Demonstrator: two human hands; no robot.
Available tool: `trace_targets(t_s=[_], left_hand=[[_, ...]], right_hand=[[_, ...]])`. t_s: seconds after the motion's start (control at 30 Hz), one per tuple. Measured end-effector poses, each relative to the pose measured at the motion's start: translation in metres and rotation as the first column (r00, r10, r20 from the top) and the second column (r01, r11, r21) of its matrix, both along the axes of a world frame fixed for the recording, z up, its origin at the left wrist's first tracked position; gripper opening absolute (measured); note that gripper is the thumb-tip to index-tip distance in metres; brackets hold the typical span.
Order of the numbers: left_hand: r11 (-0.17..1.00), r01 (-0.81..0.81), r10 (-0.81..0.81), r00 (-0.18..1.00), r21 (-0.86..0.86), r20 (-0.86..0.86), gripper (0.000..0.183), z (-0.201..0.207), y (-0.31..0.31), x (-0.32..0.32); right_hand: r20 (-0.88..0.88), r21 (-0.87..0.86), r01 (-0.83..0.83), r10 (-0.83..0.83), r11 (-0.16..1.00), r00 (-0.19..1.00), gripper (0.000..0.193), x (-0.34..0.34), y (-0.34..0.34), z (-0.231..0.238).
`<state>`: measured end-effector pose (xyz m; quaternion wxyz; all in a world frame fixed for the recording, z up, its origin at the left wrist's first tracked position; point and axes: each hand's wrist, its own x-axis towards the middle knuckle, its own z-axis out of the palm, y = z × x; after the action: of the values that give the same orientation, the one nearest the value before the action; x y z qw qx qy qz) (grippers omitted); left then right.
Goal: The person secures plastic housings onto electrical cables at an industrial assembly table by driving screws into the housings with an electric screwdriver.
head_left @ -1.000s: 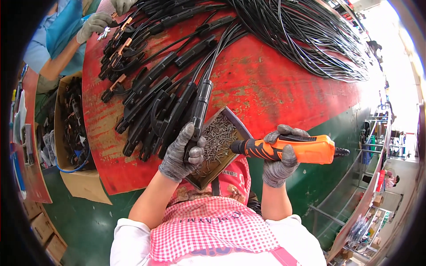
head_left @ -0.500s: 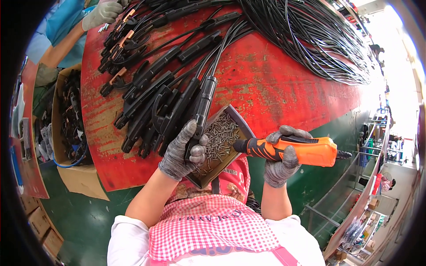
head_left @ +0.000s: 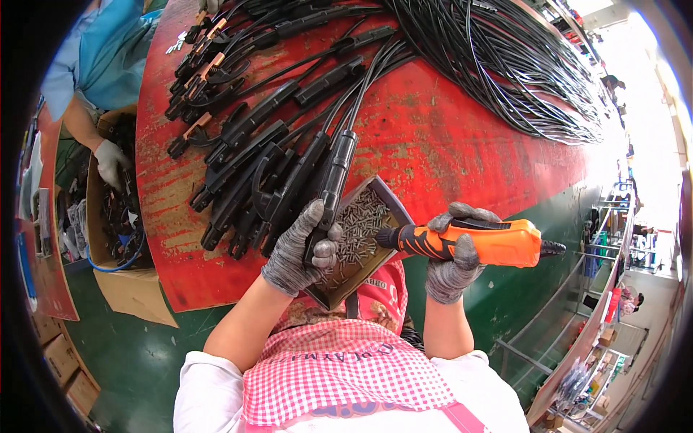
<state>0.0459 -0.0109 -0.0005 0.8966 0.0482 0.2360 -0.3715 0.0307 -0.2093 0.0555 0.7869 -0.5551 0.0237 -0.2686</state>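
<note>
My left hand (head_left: 302, 249), in a grey knit glove, is closed round a black welding electrode holder handle (head_left: 337, 169) with a black cable running from its far end. The handle slants up over the left side of an open tray (head_left: 388, 195) holding many small metal screws (head_left: 359, 225). My right hand (head_left: 459, 254), gloved too, is wrapped round an orange and black electric screwdriver (head_left: 498, 244). Its black nose points left, over the tray's right edge. Any bit at the tip is too small to make out.
More black electrode holders (head_left: 249, 133), some with copper-coloured jaws, lie on the worn red table (head_left: 426, 137) to the left. Bundled black cables (head_left: 498, 72) spread across the back. At far left, a co-worker's gloved hand (head_left: 112, 162) reaches into a cardboard box (head_left: 130, 285) of dark parts.
The co-worker's gloved hand has gone from the table's far left down into the cardboard box. My screwdriver has shifted slightly left; the handle stays in my left hand.
</note>
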Motion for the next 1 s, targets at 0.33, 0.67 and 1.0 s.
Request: trace_targets(t_s=[0.33, 0.67, 1.0], left_hand=[[1.0, -0.005, 0.005, 1.0, -0.025, -0.005, 0.035, -0.002, 0.001, -0.001], [0.998, 0.03, -0.029, 1.0, -0.057, 0.007, 0.04, -0.008, 0.0, -0.001], [1.0, 0.018, -0.018, 1.0, 0.01, 0.009, 0.025, -0.002, 0.001, -0.002]], right_hand=[[0.15, 0.098, -0.092, 0.077, 0.991, 0.986, 0.039, 0.004, -0.002, 0.046], [0.258, 0.193, -0.212, 0.159, 0.958, 0.953, 0.041, 0.022, 0.018, 0.065], [0.208, 0.163, -0.178, 0.142, 0.97, 0.968, 0.042, 0.029, 0.031, 0.053]])
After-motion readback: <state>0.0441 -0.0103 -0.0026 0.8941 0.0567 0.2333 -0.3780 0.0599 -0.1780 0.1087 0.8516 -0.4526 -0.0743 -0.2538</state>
